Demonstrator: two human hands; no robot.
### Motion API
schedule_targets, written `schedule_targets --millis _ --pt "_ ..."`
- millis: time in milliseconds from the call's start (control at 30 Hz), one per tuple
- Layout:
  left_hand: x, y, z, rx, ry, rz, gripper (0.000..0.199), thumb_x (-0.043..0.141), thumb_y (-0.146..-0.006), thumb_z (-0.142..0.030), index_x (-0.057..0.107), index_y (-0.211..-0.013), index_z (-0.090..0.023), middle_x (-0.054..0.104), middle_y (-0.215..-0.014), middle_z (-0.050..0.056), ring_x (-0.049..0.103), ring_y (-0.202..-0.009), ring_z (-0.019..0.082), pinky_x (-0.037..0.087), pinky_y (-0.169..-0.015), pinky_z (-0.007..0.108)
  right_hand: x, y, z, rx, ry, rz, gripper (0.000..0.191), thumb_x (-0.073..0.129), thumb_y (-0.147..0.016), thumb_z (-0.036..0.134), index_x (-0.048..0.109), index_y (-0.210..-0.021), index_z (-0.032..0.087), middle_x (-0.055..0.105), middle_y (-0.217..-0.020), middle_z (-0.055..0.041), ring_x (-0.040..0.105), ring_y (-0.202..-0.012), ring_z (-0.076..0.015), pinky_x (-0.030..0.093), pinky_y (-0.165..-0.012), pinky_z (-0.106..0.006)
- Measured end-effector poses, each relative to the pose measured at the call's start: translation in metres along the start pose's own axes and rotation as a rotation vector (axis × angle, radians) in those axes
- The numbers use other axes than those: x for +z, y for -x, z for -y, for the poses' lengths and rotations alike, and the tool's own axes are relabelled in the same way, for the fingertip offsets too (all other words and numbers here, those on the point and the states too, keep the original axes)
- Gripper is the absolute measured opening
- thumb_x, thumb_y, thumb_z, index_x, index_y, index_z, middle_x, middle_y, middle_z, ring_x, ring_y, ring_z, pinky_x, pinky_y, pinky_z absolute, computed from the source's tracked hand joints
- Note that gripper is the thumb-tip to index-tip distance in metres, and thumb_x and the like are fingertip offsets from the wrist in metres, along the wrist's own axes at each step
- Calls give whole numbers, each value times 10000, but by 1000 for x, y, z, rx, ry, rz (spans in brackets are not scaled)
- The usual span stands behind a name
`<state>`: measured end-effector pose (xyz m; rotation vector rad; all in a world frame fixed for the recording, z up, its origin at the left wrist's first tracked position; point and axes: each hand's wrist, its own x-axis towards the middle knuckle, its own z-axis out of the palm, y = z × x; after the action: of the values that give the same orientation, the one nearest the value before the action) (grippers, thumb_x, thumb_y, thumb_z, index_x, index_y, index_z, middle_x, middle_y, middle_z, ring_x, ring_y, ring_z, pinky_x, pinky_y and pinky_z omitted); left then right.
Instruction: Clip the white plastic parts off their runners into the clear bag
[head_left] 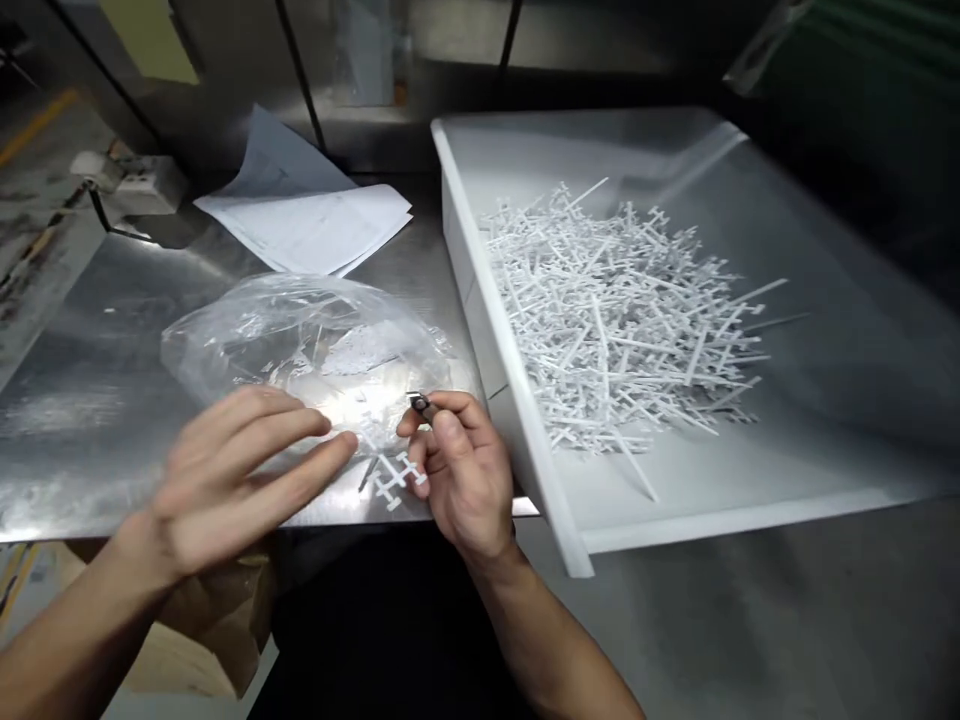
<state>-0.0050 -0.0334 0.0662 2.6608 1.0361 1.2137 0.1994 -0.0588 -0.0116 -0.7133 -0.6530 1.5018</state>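
My right hand (466, 470) is closed around a small metal nail clipper (421, 403), its jaw end poking out past the thumb and forefinger. Just below, a white plastic sprue (394, 475) with short cross-shaped branches touches the lower fingers of that hand. My left hand (247, 465), slightly blurred, reaches in from the left with fingers stretched out and thumb apart from them. Its fingertips end close to the sprue, with nothing visible between them. Behind both hands lies a clear plastic bag (247, 325) with small white pieces in it.
To the right, a large white bin (495, 330) holds a heap of white plastic sprues (615, 320). Papers (307, 225) lie at the back of the metal table (67, 410). A power socket box (150, 185) sits at the back left. Below the table edge is a cardboard box (217, 620).
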Motion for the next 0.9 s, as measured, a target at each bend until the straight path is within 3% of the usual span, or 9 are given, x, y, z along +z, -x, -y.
schedule_targets --millis 67,167,267,467,533,633,733,833,900 --pt "12 5 4 176 -104 34 178 751 -957 -119 811 -981 -285 757 -774 -3 697 -698 160 560 -631 303 4 0 1 17 -20 16 312 819 -980 515 710 -1088 243 773 -861 15 605 -503 -79 461 -434 -187" --pt "25 12 13 187 -74 35 156 713 -982 -133 790 -1022 -264 781 -829 22 720 -726 170 569 -652 310 10 0 2 -3 34 -14 321 854 -950 499 713 -1071 237 751 -788 22 641 -540 -111 530 -488 -226" --pt "35 21 13 53 70 -50 228 708 -963 -75 799 -1087 -244 816 -901 33 772 -792 173 629 -711 292 12 0 2 -45 152 -70 349 863 -928 521 714 -1053 231 733 -743 16 657 -573 -135 562 -551 -266" --pt "46 37 -9 -563 668 -112 318 784 -968 -141 812 -1252 -280 861 -1105 31 856 -953 193 733 -862 249 15 -2 1 -97 280 -86 350 852 -936 545 737 -1077 246 763 -770 -4 722 -643 -174 609 -620 -308" --pt "47 40 -14 -676 884 -129 433 845 -915 -132 790 -1313 -292 854 -1162 44 857 -1005 214 736 -893 252 18 -2 0 -128 276 -72 342 866 -929 542 756 -1068 250 765 -766 -6 728 -651 -171 611 -614 -293" --pt "49 41 -17 -740 973 -186 552 856 -887 -87 746 -1376 -319 853 -1151 37 855 -1029 215 730 -905 245 22 -3 -2 -138 258 -47 342 879 -918 554 774 -1051 257 759 -744 -4 732 -642 -172 619 -604 -291" --pt "47 42 -17 -781 925 -228 585 864 -896 -128 697 -1424 -317 861 -1047 24 863 -925 213 738 -840 240 24 -5 -4 -128 197 0 304 880 -930 521 770 -1062 271 760 -734 9 731 -614 -163 629 -610 -294" --pt "33 48 -9 -817 810 -195 431 879 -902 -231 745 -1308 -282 860 -1000 17 852 -784 200 729 -745 210 28 -4 -6 -96 97 59 287 877 -943 488 739 -1075 275 767 -730 20 698 -545 -136 612 -582 -277" --pt "26 52 9 -761 708 -131 303 874 -910 -296 781 -1198 -275 856 -973 7 839 -741 191 711 -670 192 32 -3 -7 -53 55 85 351 892 -913 527 710 -1061 267 744 -695 25 669 -509 -132 596 -560 -281"
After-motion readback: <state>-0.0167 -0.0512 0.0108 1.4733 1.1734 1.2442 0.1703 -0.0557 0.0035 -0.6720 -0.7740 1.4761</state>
